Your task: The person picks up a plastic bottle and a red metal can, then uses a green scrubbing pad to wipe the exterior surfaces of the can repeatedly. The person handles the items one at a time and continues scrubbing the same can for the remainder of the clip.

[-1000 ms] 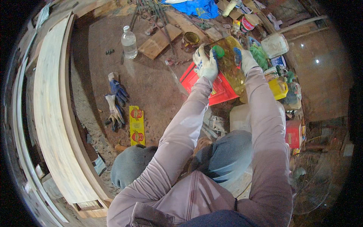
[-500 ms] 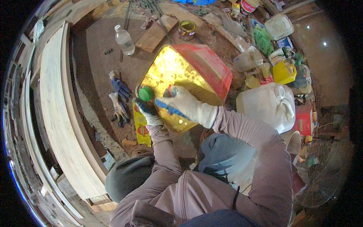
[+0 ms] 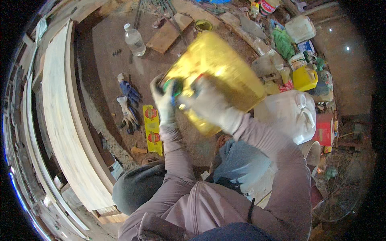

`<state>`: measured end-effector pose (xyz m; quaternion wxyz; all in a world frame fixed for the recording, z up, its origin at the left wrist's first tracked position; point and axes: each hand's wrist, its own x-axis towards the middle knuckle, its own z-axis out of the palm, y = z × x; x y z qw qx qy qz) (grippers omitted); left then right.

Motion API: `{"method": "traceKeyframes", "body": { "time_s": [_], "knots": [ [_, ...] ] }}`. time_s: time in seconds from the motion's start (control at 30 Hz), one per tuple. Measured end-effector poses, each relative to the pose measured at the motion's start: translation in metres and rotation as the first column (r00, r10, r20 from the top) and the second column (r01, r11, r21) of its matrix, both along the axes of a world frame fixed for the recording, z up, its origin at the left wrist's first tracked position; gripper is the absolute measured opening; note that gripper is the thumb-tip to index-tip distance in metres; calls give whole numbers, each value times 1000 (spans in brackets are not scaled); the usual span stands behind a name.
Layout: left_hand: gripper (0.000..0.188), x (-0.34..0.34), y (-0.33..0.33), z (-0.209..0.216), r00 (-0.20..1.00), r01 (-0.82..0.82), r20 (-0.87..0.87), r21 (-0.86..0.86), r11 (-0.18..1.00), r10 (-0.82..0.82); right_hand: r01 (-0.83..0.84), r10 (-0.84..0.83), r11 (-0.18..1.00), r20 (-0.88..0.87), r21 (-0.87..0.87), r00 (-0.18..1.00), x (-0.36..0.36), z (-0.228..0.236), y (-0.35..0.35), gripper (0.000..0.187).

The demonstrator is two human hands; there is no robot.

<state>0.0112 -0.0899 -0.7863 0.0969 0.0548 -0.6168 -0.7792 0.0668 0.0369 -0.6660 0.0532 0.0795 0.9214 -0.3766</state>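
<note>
A large rectangular tin with a shiny gold face (image 3: 229,56) is tilted in front of me, smeared by motion. At its left corner is a green cap (image 3: 173,86). My left hand (image 3: 164,98), in a white and dark-blue work glove, has its thumb and fingers closed around that cap. Against the gold face lies my right hand (image 3: 209,100), gloved in white and blue. Its fingers look curled but are badly blurred. A small red part (image 3: 200,76) shows at its fingertips; what the hand grips is hidden.
To the left lie work gloves (image 3: 128,102) and a yellow packet (image 3: 152,130), beside a long pale wooden board (image 3: 66,120). Beyond the tin are a clear bottle (image 3: 134,40), a wood piece (image 3: 169,34) and an open can (image 3: 202,26). Jugs, including a white one (image 3: 285,112), crowd the right.
The tin has turned and shifted right, so its red side no longer shows and the gold face fills the view. Both hands moved up and right; the left fingers now wrap the green cap.
</note>
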Motion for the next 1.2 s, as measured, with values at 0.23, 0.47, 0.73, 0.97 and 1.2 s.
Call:
{"method": "traceKeyframes", "body": {
  "time_s": [0.23, 0.47, 0.73, 0.97, 1.2],
  "knots": [
    [45, 26, -43, -30, 995, -86, 47, 98, 991, 82, -66, 91, 986, 161, -152, 983, 38, -11, -41, 43],
    [51, -3, 40, 33, 984, -174, -77, -255, 951, 159, 196, -201, 941, 9, -275, 980, -4, 23, 32, 38],
    [32, 45, -63, -97, 945, -297, 117, -92, 950, 306, -153, 188, 977, 267, -146, 945, 55, -22, -88, 55],
    [28, 36, -40, -54, 930, -353, 76, -85, 932, 359, -75, 105, 981, 164, -176, 981, 42, -15, -56, 39],
    [50, 16, 25, 25, 941, -316, -78, -557, 768, 330, 130, -112, 923, 70, -361, 991, 2, 28, -15, 39]
  ]
}}
